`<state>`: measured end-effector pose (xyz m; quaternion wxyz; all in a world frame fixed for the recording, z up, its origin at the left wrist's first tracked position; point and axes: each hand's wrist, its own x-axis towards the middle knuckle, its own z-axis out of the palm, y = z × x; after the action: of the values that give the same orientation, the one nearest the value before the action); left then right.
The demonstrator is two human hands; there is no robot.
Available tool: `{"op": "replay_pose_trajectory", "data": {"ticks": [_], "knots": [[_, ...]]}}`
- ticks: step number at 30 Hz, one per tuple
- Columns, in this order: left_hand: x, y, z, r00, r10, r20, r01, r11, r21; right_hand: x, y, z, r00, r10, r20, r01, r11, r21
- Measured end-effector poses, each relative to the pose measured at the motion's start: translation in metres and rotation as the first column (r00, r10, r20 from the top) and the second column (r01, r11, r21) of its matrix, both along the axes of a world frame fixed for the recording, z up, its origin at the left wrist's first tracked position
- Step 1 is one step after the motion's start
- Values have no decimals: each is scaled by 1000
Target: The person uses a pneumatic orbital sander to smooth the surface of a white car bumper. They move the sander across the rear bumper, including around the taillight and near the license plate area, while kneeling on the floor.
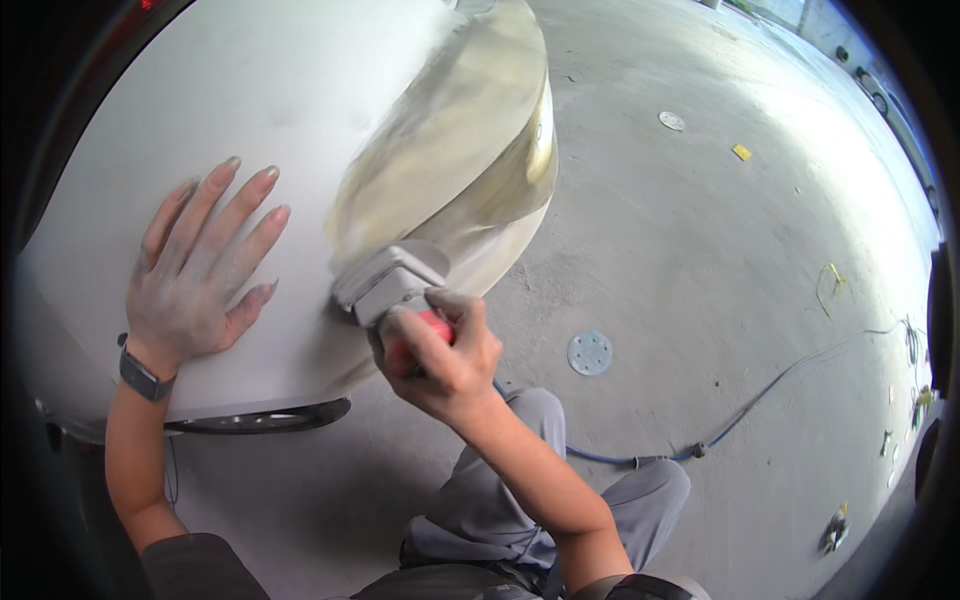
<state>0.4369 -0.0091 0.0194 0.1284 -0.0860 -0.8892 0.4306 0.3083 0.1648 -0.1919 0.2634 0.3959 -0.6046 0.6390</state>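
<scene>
My right hand [455, 355] is closed around the red grip of a dusty grey power sander [385, 283]. The sander's pad rests against a white car body panel [270, 90], at the lower end of a yellowish-beige filler patch [425, 160]. That patch runs along the panel's curved right edge. To the left, my left hand [190, 290] lies flat on the panel with fingers spread, holding nothing. Pale dust coats both hands, and a dark band [143, 375] circles the left wrist. The underside of the sander is hidden.
A blue air hose [600, 458] trails from near my knees across the grey floor to the right. A blue-grey sanding disc [590, 353], a whitish disc [672, 121] and a yellow scrap [741, 152] lie there. Beneath the panel shows a car wheel [265, 421].
</scene>
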Motion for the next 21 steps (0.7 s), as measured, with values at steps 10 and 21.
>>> {"op": "replay_pose_trajectory", "data": {"ticks": [10, 21], "knots": [[6, -5, -2, 997, -69, 23, 67, 994, 87, -5, -2, -8, 997, -66, 44, 65, 998, 19], [8, -10, 14, 999, -29, 43, 33, 995, -91, -50, 11, -36, 957, -75, 279, 79, 997, 0]]}}
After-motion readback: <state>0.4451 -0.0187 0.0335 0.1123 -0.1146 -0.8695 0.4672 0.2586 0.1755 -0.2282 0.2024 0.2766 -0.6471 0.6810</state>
